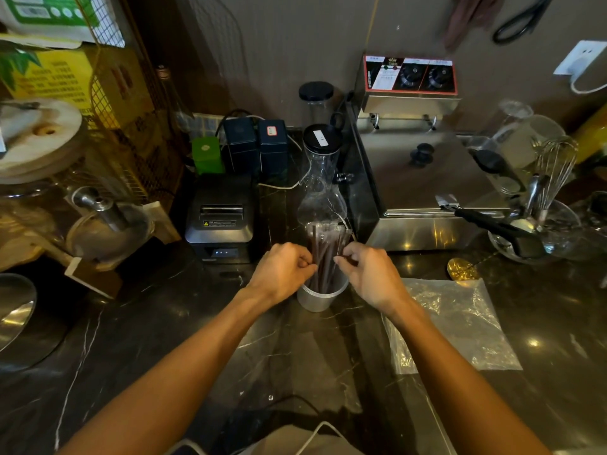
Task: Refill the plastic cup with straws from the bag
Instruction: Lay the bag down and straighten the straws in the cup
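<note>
A translucent plastic cup (318, 298) stands on the dark marble counter in the middle of the view. A bundle of dark brown wrapped straws (325, 247) stands upright in it, rising well above the rim. My left hand (281, 270) pinches the bundle from the left, just above the rim. My right hand (369, 274) pinches it from the right at the same height. A clear plastic bag (460, 326) lies flat on the counter to the right of my right forearm, and it looks empty.
A black receipt printer (220, 218) sits left of the cup. A steel fryer (423, 178) stands behind and to the right. A clear carafe (321, 188) is right behind the straws. A glass bowl with a whisk and tongs (538, 224) is at far right; a gold spoon (462, 269) lies near the bag.
</note>
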